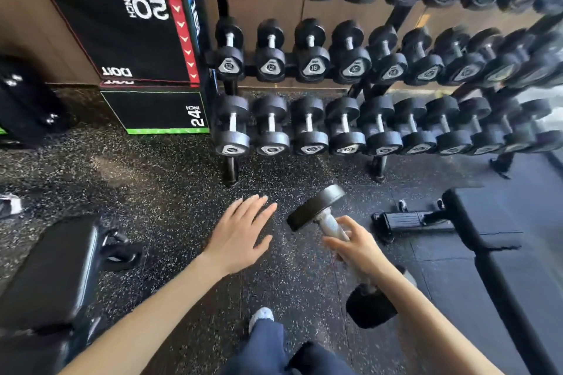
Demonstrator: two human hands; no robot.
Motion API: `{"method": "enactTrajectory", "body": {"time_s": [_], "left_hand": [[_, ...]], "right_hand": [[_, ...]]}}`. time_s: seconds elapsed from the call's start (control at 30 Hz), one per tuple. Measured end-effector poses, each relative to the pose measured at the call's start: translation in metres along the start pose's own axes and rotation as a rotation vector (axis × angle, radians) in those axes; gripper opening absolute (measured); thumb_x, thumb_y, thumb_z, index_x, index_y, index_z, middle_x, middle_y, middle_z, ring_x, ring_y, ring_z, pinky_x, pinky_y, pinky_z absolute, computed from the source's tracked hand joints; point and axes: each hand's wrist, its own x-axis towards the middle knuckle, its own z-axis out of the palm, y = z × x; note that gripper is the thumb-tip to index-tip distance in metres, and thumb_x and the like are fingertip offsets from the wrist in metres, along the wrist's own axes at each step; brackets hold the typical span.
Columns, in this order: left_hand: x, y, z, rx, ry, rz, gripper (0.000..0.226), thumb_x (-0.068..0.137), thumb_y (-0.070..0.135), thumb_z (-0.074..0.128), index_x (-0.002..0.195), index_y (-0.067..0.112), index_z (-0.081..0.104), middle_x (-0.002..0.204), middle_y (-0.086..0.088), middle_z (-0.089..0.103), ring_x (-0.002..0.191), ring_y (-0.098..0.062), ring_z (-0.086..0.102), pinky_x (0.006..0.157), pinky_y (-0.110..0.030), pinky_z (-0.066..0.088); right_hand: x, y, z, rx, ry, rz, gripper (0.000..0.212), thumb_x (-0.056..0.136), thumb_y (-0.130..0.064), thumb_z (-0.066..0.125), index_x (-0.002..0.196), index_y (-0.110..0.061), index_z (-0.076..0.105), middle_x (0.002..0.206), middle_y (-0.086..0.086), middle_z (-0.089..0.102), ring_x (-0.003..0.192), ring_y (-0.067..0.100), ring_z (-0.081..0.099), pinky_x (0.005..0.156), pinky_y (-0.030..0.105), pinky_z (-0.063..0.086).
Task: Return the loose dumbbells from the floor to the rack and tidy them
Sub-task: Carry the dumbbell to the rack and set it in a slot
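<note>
My right hand (356, 248) clamps the tilted black steel-handled dumbbell (316, 207), left hand (240, 231) flat and empty — a one-handed slip could drop it onto my white shoe (262, 315).

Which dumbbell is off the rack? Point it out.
The dumbbell gripped at its handle by the right hand; every other one sits on the rack.

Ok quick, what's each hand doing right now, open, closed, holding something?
Left hand: open, fingers straight, holding nothing.
Right hand: closed around the handle of a dumbbell.
</note>
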Motion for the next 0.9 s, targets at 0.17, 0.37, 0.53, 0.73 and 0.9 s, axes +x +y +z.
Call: {"method": "enactTrajectory", "body": {"time_s": [0.17,0.37,0.53,0.73,0.9], "left_hand": [[0.064,-0.016,-0.001,-0.023,0.015,0.073,0.06,0.088,0.047,0.036,0.14,0.015,0.04,0.139,-0.008,0.048,0.13,-0.023,0.041,0.109,-0.041,0.025],[0.155,-0.015,0.011,-0.024,0.01,0.127,0.06,0.088,0.047,0.035,0.14,0.016,0.038,0.14,-0.008,0.047,0.131,-0.022,0.039,0.11,-0.041,0.026],[0.245,0.002,0.023,-0.029,0.006,0.157,0.06,0.088,0.047,0.036,0.141,0.017,0.038,0.141,-0.008,0.046,0.132,-0.023,0.039,0.11,-0.043,0.03],[0.382,0.037,0.026,-0.009,-0.001,0.206,0.059,0.088,0.046,0.037,0.139,0.016,0.041,0.141,-0.008,0.046,0.131,-0.024,0.038,0.11,-0.04,0.021],[0.492,0.08,0.023,-0.031,0.032,0.223,0.059,0.088,0.045,0.036,0.138,0.014,0.043,0.138,-0.01,0.048,0.129,-0.025,0.041,0.109,-0.041,0.028]], "right_hand": [[0.049,-0.017,-0.034,-0.012,0.069,0.006,0.033,0.078,-0.02,0.073,0.107,-0.021,0.056,0.091,0.002,0.065,0.055,0.01,0.057,0.043,0.019,0.046],[0.11,-0.013,-0.083,0.051,0.112,0.039,0.029,0.077,-0.015,0.073,0.101,-0.02,0.057,0.083,0.002,0.066,0.051,0.009,0.054,0.044,0.017,0.045],[0.168,0.004,-0.14,0.047,0.126,0.057,0.03,0.077,-0.019,0.073,0.101,-0.023,0.056,0.084,-0.001,0.066,0.055,0.008,0.057,0.045,0.015,0.045],[0.251,0.013,-0.243,-0.013,0.172,0.029,0.025,0.077,-0.018,0.073,0.094,-0.021,0.055,0.074,0.0,0.061,0.05,0.004,0.049,0.046,0.009,0.039],[0.31,0.024,-0.338,-0.025,0.233,0.031,0.025,0.078,-0.021,0.072,0.093,-0.027,0.053,0.072,-0.006,0.058,0.053,0.003,0.05,0.048,0.009,0.039]]}}
